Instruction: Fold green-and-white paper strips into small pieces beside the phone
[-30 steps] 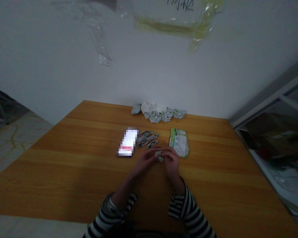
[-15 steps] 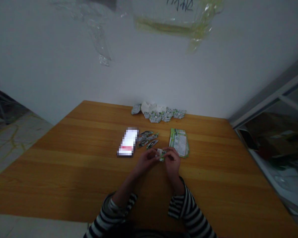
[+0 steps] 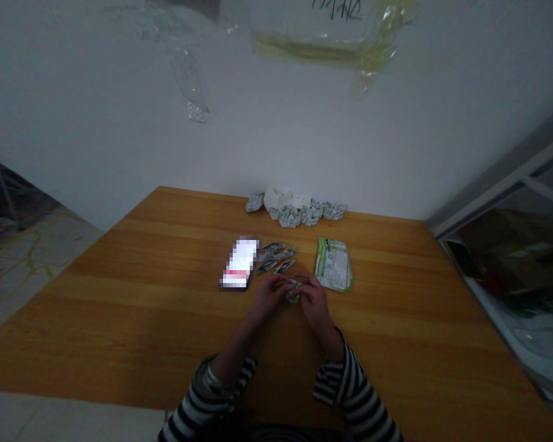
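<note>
My left hand (image 3: 270, 296) and my right hand (image 3: 314, 299) meet over the wooden table (image 3: 133, 307), fingers pinched on a small folded green-and-white paper piece (image 3: 294, 291) between them. Just beyond my fingers lie several small folded paper shapes (image 3: 276, 258). A stack of green-and-white printed paper sheets (image 3: 334, 272) lies flat to the right of my right hand. A lit phone (image 3: 239, 264) lies to the left of the folded shapes.
A heap of crumpled printed paper (image 3: 297, 209) sits at the table's far edge against the white wall. A glass-fronted frame (image 3: 511, 245) stands at the right. Plastic film (image 3: 336, 31) hangs on the wall above.
Both hands have closed more tightly over the paper piece, which now shows less between the fingers. Their place on the table is almost the same.
</note>
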Available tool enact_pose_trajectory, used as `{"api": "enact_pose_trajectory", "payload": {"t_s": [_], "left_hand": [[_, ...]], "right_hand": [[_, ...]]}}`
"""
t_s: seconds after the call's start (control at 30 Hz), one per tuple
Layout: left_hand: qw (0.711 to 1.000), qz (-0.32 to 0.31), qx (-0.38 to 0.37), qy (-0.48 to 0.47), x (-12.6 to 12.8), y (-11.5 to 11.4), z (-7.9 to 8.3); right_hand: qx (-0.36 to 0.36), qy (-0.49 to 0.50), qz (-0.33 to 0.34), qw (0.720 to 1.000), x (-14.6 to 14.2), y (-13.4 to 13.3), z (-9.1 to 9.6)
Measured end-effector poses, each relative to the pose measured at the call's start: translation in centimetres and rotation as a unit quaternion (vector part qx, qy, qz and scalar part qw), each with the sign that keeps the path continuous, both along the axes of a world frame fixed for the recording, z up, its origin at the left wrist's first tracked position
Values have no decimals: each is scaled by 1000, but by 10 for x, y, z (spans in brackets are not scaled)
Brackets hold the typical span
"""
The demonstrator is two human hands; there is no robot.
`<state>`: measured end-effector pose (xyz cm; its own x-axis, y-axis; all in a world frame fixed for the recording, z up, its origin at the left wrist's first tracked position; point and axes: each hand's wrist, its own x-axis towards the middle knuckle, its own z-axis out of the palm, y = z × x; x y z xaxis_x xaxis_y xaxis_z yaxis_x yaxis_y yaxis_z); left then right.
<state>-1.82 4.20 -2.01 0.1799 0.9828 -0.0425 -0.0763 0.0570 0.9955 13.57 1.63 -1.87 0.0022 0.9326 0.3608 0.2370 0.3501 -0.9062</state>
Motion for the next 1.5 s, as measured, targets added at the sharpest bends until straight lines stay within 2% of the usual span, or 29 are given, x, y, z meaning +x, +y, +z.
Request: {"api": "enact_pose_trajectory", "payload": {"t_s": [0.07, 0.17, 0.23, 0.33, 0.47, 0.57, 0.73, 0.87, 0.93, 1.03, 1.13, 1.23, 1.37, 1.5], "left_hand": [[999, -6, -2, -32, 1, 0, -2], [994, -58, -33, -89, 2, -1, -5], [991, -74, -50, -95, 3, -3, -5], [993, -54, -55, -93, 1, -4, -1], [993, -39, -56, -92, -1, -3, 3], [996, -20, -46, -74, 0, -1, 6], [999, 38, -17, -9, 0, -3, 14], [995, 97, -10, 5, -1, -4, 14], [994, 112, 1, 14, -1, -4, 13], [996, 80, 29, 28, -1, -4, 11], [996, 31, 76, 21, 0, -5, 11], [994, 20, 108, -1, 1, -4, 11], [998, 30, 57, 18, 0, -1, 8], [997, 49, 33, 54, -4, 1, 2]], "right_hand": [[-1, 26, -19, 999, 1, 0, 1], [3, 60, -65, 996, 2, 1, 2], [9, 76, -90, 993, 3, 1, 1], [10, 71, -88, 994, 3, 1, 1], [-9, 52, -43, 998, 3, 0, 2], [-24, 42, -44, 998, -1, -2, 4], [-76, 147, -62, 984, -14, -4, 4], [-90, 155, -100, 979, -14, -3, 3], [-110, 150, -71, 980, -12, -3, 4], [-123, 135, -39, 982, -11, -3, 4], [-99, 129, -75, 984, -10, -4, 2], [-56, 111, -96, 988, -5, -3, 2], [-12, 53, -60, 997, 1, -1, 6], [-48, 57, 25, 997, 0, -2, 9]]}}
